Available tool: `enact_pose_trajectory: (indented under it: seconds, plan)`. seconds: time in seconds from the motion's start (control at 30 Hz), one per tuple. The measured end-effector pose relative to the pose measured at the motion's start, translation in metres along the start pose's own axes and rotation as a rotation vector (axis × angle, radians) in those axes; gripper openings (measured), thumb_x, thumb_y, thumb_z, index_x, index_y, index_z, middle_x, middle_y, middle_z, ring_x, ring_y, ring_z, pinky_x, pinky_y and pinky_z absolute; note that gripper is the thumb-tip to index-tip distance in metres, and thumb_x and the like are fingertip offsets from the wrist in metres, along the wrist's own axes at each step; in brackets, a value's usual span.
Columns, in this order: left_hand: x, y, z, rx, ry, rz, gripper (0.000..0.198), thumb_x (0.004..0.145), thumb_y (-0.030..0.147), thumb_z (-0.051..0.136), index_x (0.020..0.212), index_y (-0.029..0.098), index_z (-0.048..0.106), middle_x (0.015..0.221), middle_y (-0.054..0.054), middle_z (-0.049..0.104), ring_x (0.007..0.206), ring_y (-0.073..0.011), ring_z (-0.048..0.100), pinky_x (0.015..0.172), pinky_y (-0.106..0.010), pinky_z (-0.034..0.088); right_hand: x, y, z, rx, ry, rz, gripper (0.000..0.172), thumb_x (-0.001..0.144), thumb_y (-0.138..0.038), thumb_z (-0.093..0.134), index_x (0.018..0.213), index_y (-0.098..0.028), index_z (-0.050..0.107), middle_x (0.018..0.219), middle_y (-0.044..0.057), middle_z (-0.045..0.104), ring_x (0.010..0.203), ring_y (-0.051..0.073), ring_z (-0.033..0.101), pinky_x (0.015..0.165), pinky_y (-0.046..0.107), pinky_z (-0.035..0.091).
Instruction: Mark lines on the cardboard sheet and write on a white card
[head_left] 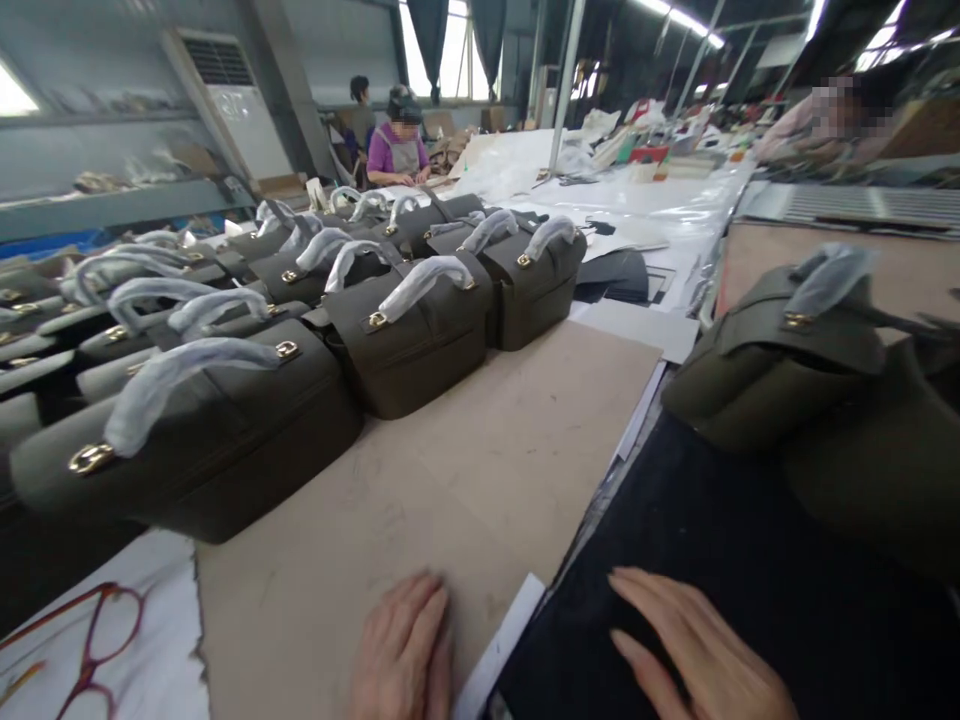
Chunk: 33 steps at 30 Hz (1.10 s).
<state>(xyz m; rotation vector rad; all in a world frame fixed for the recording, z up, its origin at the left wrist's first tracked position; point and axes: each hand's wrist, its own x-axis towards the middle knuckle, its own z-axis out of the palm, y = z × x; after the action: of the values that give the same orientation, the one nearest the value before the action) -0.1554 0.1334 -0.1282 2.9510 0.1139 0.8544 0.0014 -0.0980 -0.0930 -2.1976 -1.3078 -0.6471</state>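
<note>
My left hand (403, 650) rests over the tan cardboard sheet (450, 480), its fingers stretched forward and close together, with nothing seen in it. To the right, my right hand (697, 650) is over a black cloth (660, 520), thumb and fingers apart, holding nothing. A white paper strip (502, 640) lies between the two hands. Beyond them stand dark olive handbags with plastic-wrapped handles and gold-coloured fittings, the closest being one handbag (247, 440) at the left. Another handbag (772, 350) sits on the right beside the black cloth.
Red-framed glasses (90, 660) lie on white paper at the lower left. Several more handbags (412, 330) crowd the left and middle. Dark flat pieces (615, 275) lie farther back. One person (397, 150) works at the far table; another (810, 125) is at the right.
</note>
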Motion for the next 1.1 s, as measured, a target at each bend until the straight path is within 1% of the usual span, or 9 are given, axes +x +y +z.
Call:
enact_pose_trajectory:
  seconds: [0.07,0.17,0.37,0.57,0.67,0.77,0.97,1.03,1.1]
  plan:
    - [0.014,0.001,0.009,-0.059,0.014,-0.033,0.033,0.083,0.012,0.051,0.115,0.012,0.051,0.116,-0.011,0.058,0.112,-0.0213,0.052,0.086,-0.037,0.056,0.023,-0.007,0.016,0.003,-0.048,-0.128,0.026,0.090,-0.012,0.041,0.108,-0.014,0.060,0.105,0.008,0.066,0.097,0.022,0.061,0.080,0.034,0.052]
    - [0.027,0.006,0.012,-0.123,0.044,-0.062,0.032,0.083,0.010,0.045,0.114,0.010,0.051,0.116,-0.013,0.058,0.111,-0.0222,0.052,0.084,-0.040,0.057,0.044,-0.004,0.029,0.021,-0.139,-0.252,0.031,0.088,-0.007,0.042,0.109,-0.017,0.062,0.110,0.005,0.065,0.103,0.023,0.058,0.083,0.039,0.049]
    - [0.026,0.008,0.010,-0.201,0.023,-0.160,0.033,0.084,0.010,0.043,0.116,0.013,0.050,0.117,-0.012,0.056,0.111,-0.0220,0.052,0.085,-0.044,0.057,0.060,0.020,0.031,-0.005,-0.224,-0.422,0.025,0.089,-0.010,0.045,0.105,-0.012,0.063,0.105,0.009,0.066,0.100,0.024,0.059,0.081,0.041,0.050]
    - [0.023,0.009,0.012,-0.275,-0.017,-0.230,0.032,0.085,0.011,0.044,0.117,0.015,0.050,0.121,-0.010,0.053,0.115,-0.0206,0.047,0.093,-0.044,0.052,0.071,0.030,0.029,-0.001,-0.279,-0.630,0.034,0.090,-0.005,0.034,0.106,-0.011,0.063,0.105,0.010,0.066,0.098,0.021,0.060,0.086,0.039,0.049]
    - [0.023,0.010,0.011,-0.306,-0.038,-0.249,0.034,0.086,0.011,0.044,0.119,0.016,0.048,0.123,-0.008,0.052,0.116,-0.0199,0.045,0.095,-0.043,0.049,0.073,0.034,0.025,-0.042,-0.204,-0.600,0.029,0.087,-0.004,0.042,0.106,-0.012,0.062,0.103,0.009,0.067,0.096,0.020,0.061,0.083,0.037,0.049]
    - [0.022,0.010,0.010,-0.323,-0.057,-0.264,0.033,0.088,0.013,0.044,0.120,0.016,0.047,0.123,-0.008,0.051,0.117,-0.0196,0.044,0.097,-0.043,0.046,0.078,0.033,0.020,-0.100,-0.103,-0.563,0.025,0.083,-0.003,0.050,0.101,-0.013,0.063,0.096,0.007,0.068,0.088,0.020,0.063,0.075,0.033,0.051]
    - [0.022,0.008,0.009,-0.281,-0.094,-0.230,0.032,0.089,0.017,0.044,0.120,0.015,0.048,0.123,-0.009,0.052,0.117,-0.0198,0.045,0.097,-0.042,0.046,0.105,0.032,0.021,-0.163,0.122,-0.407,0.012,0.082,-0.008,0.057,0.089,-0.017,0.062,0.082,0.004,0.069,0.073,0.016,0.063,0.069,0.028,0.051]
    - [0.021,0.008,0.009,-0.257,-0.114,-0.241,0.032,0.089,0.019,0.043,0.121,0.015,0.048,0.127,-0.010,0.048,0.118,-0.0212,0.044,0.097,-0.045,0.046,0.115,0.034,0.022,-0.244,0.149,-0.356,0.008,0.085,-0.015,0.056,0.086,-0.018,0.063,0.082,0.004,0.069,0.073,0.017,0.063,0.067,0.028,0.051]
    - [0.020,0.009,0.008,-0.230,-0.129,-0.263,0.033,0.089,0.022,0.044,0.121,0.014,0.048,0.136,-0.013,0.040,0.123,-0.0237,0.041,0.098,-0.048,0.046,0.122,0.037,0.021,-0.296,0.136,-0.317,0.012,0.087,-0.020,0.054,0.083,-0.019,0.065,0.083,0.004,0.069,0.073,0.018,0.063,0.065,0.029,0.050]
